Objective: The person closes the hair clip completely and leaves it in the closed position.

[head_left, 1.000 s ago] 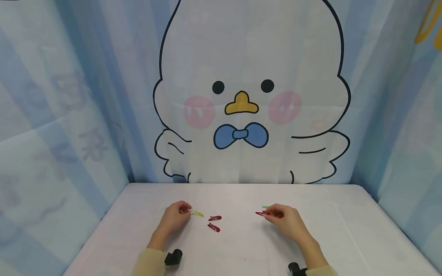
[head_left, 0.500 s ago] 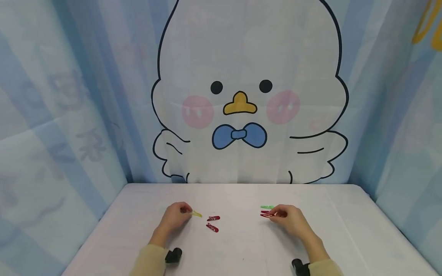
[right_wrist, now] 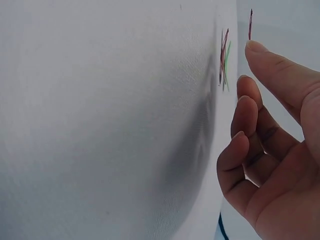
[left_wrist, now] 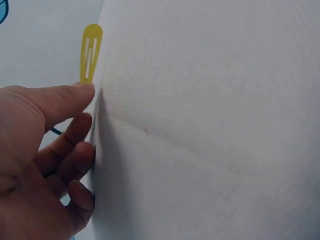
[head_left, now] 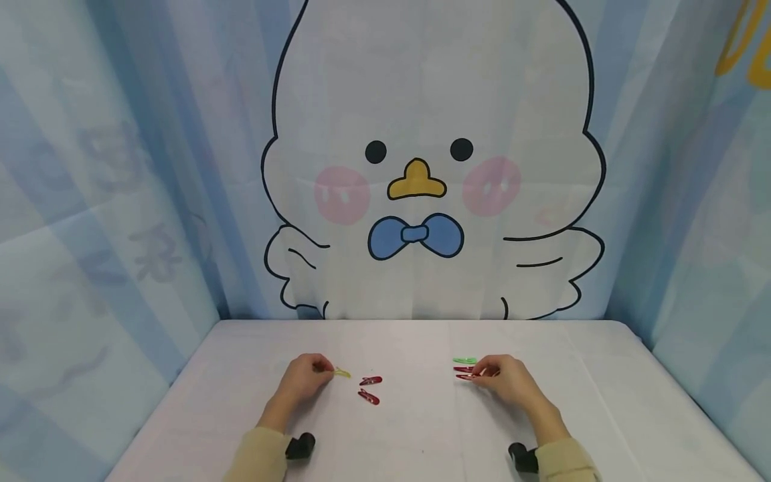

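My left hand [head_left: 303,381] pinches a yellow snap hair clip [left_wrist: 92,50] between thumb and forefinger; its rounded end points away from the fingertips. Just right of that hand, two red hair clips [head_left: 369,397] lie on the white table at an angle to each other. A red hair clip [right_wrist: 250,25] sticks out from the pinched fingertips of my right hand [head_left: 507,381], seen edge-on in the right wrist view. Beyond it on the table lie another red clip [head_left: 463,369] and a green hair clip [head_left: 464,361], roughly parallel; the right fingers partly cover the red ones.
The white-covered table [head_left: 415,435] ends at a back edge against a curtain [head_left: 421,281] printed with a cartoon bird. Pale blue curtains close in the left and right sides. Black wrist mounts [head_left: 301,446] sit by both sleeves.
My right hand has drawn its red clip slightly to the right, and the green clip and other red clip show more fully. The left hand keeps its pinch on the yellow clip, nearly still.
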A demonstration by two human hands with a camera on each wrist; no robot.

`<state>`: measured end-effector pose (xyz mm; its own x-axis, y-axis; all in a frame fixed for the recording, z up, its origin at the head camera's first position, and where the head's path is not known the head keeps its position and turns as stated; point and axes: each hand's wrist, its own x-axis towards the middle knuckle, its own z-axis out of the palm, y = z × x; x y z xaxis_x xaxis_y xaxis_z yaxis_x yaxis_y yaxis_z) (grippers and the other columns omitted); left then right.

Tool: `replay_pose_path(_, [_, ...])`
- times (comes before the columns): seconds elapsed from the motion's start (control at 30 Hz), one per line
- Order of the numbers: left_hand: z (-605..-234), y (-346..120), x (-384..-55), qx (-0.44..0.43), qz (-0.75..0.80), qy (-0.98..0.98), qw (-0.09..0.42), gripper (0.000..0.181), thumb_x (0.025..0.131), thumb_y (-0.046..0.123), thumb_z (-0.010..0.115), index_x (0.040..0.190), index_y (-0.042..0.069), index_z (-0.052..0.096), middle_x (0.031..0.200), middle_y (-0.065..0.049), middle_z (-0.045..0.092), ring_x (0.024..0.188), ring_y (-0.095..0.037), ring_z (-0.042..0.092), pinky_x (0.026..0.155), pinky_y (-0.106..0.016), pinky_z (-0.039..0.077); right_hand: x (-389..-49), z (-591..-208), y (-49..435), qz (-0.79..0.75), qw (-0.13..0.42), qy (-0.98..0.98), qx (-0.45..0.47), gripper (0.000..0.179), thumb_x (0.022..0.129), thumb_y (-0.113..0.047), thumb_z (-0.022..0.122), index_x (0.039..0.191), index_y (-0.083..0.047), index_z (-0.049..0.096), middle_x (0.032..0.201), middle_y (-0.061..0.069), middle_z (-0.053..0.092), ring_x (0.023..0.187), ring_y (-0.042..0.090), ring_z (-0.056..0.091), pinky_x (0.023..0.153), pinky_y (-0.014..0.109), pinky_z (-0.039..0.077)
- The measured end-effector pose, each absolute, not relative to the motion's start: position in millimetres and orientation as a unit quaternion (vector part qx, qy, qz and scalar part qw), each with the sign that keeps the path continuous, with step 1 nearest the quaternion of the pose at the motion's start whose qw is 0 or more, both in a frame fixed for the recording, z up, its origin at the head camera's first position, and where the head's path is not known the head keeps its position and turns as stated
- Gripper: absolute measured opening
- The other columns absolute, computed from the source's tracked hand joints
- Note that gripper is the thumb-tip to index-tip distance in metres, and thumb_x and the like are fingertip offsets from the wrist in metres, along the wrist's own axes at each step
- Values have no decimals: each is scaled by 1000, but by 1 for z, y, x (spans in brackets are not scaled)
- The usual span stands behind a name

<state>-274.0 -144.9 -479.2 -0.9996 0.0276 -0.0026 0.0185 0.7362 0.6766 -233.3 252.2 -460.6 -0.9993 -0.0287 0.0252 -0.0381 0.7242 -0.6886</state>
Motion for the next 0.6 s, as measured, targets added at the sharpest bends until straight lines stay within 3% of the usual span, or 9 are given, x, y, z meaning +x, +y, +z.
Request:
replay_pose_path(0.4, [-477, -146, -266, 37, 456, 889, -16, 5, 92, 3, 71, 94, 7, 68, 84, -1, 66, 74, -16, 58, 68, -32, 51, -237, -465, 248, 351, -12, -936, 21, 10, 84, -9, 81, 87, -13, 72, 78, 0, 58, 73, 18, 50, 65, 34, 41])
replay_pose_path(0.6, [-472, -144, -265, 29, 503, 864, -6, 4, 94, 8, 71, 98, 7, 69, 89, -1, 68, 79, -17, 61, 74, -32, 53, -238, -467, 248, 348, -14, -937, 24, 12, 84, -6, 80, 86, -13, 71, 77, 0, 58, 72, 18, 51, 67, 34, 41])
